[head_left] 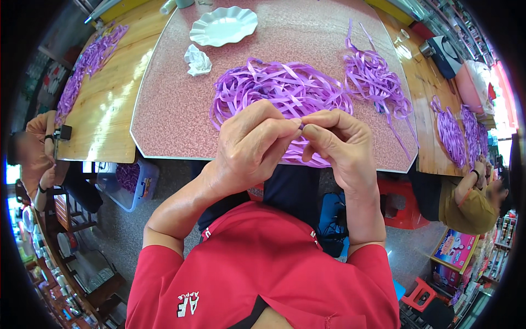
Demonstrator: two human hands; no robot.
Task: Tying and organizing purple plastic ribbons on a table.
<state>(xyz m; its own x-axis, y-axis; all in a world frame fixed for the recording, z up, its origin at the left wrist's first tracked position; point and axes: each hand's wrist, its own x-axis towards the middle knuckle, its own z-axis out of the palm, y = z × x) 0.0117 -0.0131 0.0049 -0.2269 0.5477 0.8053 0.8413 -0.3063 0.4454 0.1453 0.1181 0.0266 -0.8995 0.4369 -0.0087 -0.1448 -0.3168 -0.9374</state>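
Observation:
My left hand (253, 141) and my right hand (341, 143) meet over the near edge of the table, thumbs and forefingers pinched together. Between the fingertips shows a small bit of purple ribbon; most of it is hidden by the fingers. Just beyond my hands lies a large loose heap of shiny purple ribbons (285, 82), some strands hanging down behind my fingers. A smaller tangle of purple ribbons (375, 77) lies to its right, with loose ends trailing toward the table's near right edge.
On the pinkish speckled table (170, 109) stand a white scalloped dish (224, 26) and a crumpled white tissue (198, 61). People sit at wooden tables on both sides, with more purple ribbons (87, 68) there. A plastic bin (129, 183) and a red stool (402, 205) are below.

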